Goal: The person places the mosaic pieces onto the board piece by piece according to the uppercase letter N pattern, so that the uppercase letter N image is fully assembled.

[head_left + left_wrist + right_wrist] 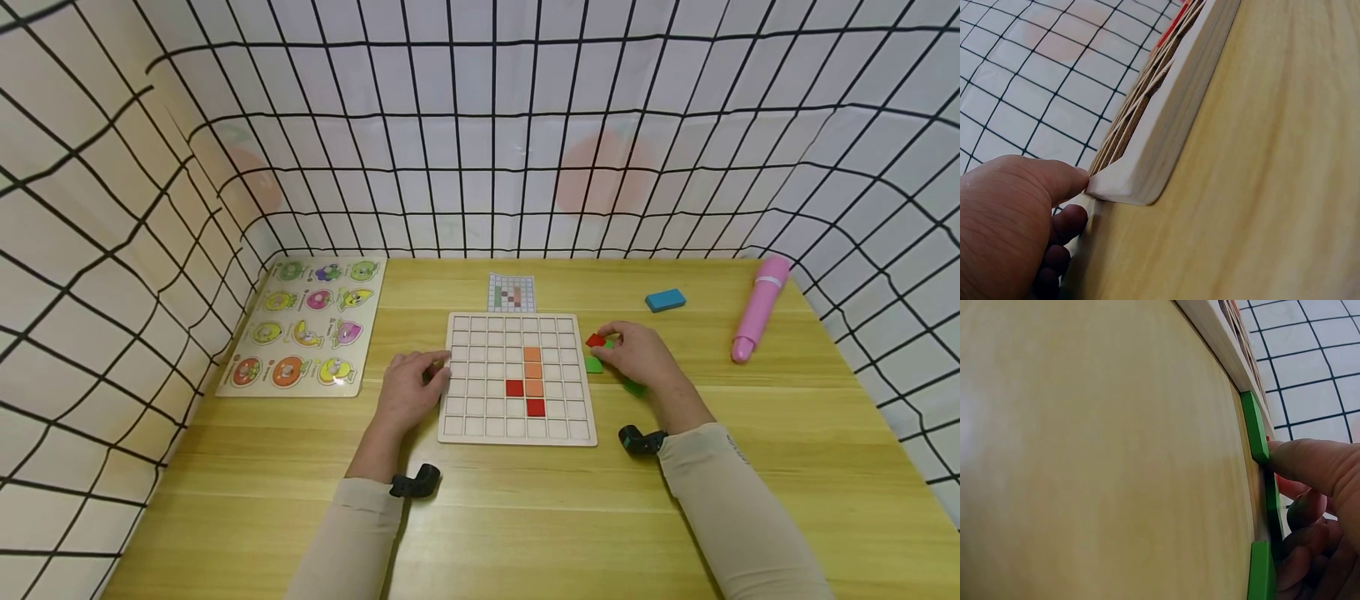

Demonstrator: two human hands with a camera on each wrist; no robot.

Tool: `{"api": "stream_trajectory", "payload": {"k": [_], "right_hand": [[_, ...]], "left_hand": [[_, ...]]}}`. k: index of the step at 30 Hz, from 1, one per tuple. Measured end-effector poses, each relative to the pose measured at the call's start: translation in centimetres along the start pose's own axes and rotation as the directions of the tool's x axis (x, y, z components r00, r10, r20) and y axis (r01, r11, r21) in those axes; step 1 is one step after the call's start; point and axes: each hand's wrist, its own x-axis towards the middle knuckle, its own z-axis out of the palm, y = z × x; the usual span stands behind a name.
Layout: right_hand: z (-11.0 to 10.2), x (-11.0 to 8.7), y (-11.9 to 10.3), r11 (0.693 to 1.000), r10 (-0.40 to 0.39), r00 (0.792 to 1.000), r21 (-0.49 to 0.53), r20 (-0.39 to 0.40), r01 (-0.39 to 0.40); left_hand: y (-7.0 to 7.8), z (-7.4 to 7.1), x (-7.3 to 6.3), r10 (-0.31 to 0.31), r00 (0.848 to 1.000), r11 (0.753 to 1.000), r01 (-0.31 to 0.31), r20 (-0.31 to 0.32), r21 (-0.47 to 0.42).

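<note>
A wooden grid board lies mid-table, holding three orange tiles in a column and two red tiles beside and below them. At its left edge rests my left hand; in the left wrist view the thumb touches the board's rim. My right hand, just right of the board, pinches a loose red square tile between thumb and fingers. Green tiles lie around and under that hand, partly hidden by it. Its thumb is close by a green tile.
Behind the board lies a small printed pattern card. A fruit picture board is at the left. Back right are a blue block and a pink pen-shaped object. Black wire mesh encloses the back and sides.
</note>
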Motion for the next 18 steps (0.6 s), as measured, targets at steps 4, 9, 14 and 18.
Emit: {"api": "stream_trajectory", "payload": {"k": [4,9,14,18], "right_hand": [[0.0,0.0,-0.1,1.000,-0.006,1.000,-0.008,0.000,0.006],[0.0,0.0,-0.1,1.000,0.001,1.000,-0.019,0.003,-0.001],[-0.1,-0.3,-0.5,1.000,-0.022,1.000,-0.016,-0.007,0.022],[-0.3,-0.9,-1.5,0.998,-0.053,0.999,0.015,-0.015,0.053]], "left_hand": [[0.0,0.0,0.0,-0.001,1.000,1.000,0.001,-0.001,-0.003],[0.0,0.0,0.0,-0.002,1.000,1.000,0.002,0.002,-0.003],[0.0,0.0,0.0,-0.004,1.000,1.000,0.004,0.005,-0.004],[-0.1,0.0,0.0,-0.008,1.000,1.000,0.008,0.008,-0.002]]}}
